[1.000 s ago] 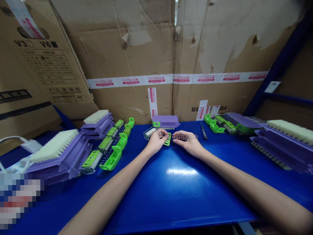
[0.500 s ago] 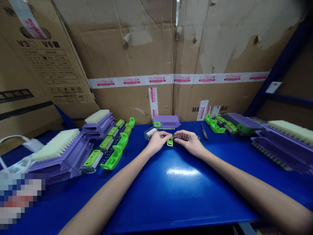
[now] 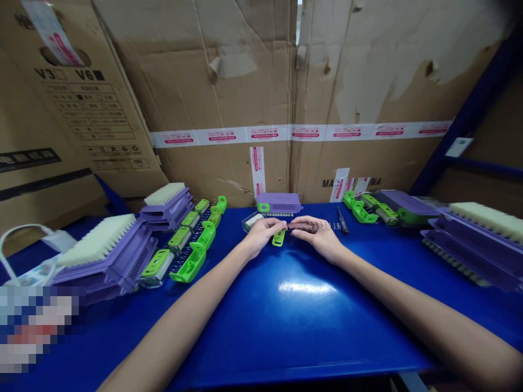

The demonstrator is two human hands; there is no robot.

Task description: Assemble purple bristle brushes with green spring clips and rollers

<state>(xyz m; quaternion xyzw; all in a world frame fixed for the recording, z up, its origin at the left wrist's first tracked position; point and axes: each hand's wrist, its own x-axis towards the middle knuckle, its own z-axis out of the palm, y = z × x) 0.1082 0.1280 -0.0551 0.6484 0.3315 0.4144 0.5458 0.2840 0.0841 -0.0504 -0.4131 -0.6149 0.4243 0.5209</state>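
Note:
My left hand (image 3: 260, 235) is closed, its thumb and fingertips pinching a small green plastic plate (image 3: 278, 238) with a round part in it. Between the thumb and fingers of my right hand (image 3: 316, 239) lies a long thin wire coil spring (image 3: 333, 225). The near end of this spring sits beside the green plate; whether they touch is hard to see. A clear case with a white pad (image 3: 252, 220) lies just behind my left hand. Behind both hands stands a purple and green brush part (image 3: 280, 203), bristles down.
At left stand purple brush parts with cream bristles (image 3: 102, 237), green-topped clear cases (image 3: 180, 238), springs and green end pieces (image 3: 192, 264). A black screwdriver (image 3: 342, 220) lies right of my hands. More purple parts (image 3: 408, 206) are at right. Cardboard (image 3: 220, 98) walls the back.
The green plate has turned and shifted slightly left in my left hand. The spring looks more stretched toward the right, and my right hand stays almost in place.

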